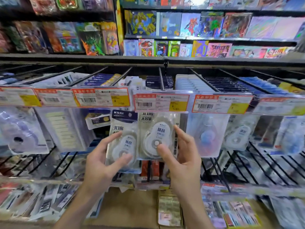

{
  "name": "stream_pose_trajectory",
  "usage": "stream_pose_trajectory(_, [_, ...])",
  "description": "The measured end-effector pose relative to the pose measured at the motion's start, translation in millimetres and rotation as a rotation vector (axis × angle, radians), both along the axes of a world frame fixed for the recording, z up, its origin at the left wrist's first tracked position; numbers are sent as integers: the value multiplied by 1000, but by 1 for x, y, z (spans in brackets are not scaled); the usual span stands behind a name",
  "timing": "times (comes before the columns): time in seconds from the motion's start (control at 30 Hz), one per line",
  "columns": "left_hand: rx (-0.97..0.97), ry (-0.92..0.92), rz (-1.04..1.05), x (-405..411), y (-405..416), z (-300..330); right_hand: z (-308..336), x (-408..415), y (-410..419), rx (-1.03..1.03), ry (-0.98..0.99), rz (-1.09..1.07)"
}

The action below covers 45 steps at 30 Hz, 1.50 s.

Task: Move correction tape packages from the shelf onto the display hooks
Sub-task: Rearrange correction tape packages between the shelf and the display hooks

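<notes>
Two clear blister packs of white correction tape are held up in front of the hook display. My left hand (105,157) grips the left correction tape package (124,128), thumb on its front. My right hand (179,152) grips the right correction tape package (160,129), thumb on the white dispenser, fingers along its right edge. The right package's top sits just under the centre price tag (160,103) at the tip of a black display hook (161,78). Whether it hangs on the hook I cannot tell.
More black hooks (204,80) with hanging stationery packs run left and right, each fronted by a red-and-yellow price tag. Toy boxes (181,25) fill the upper shelves. A lower shelf (128,207) below my wrists carries loose packs (168,210).
</notes>
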<state>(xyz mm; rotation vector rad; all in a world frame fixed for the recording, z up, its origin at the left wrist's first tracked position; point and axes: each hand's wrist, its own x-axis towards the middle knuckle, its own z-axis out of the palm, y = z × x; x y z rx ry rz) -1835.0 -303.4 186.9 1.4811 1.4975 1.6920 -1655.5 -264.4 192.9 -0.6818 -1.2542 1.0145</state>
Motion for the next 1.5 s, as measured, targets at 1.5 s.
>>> stream_pose_trajectory(1.5, [18,9,-14,-43,13,-22,-17,-53,51,-82,68,-272])
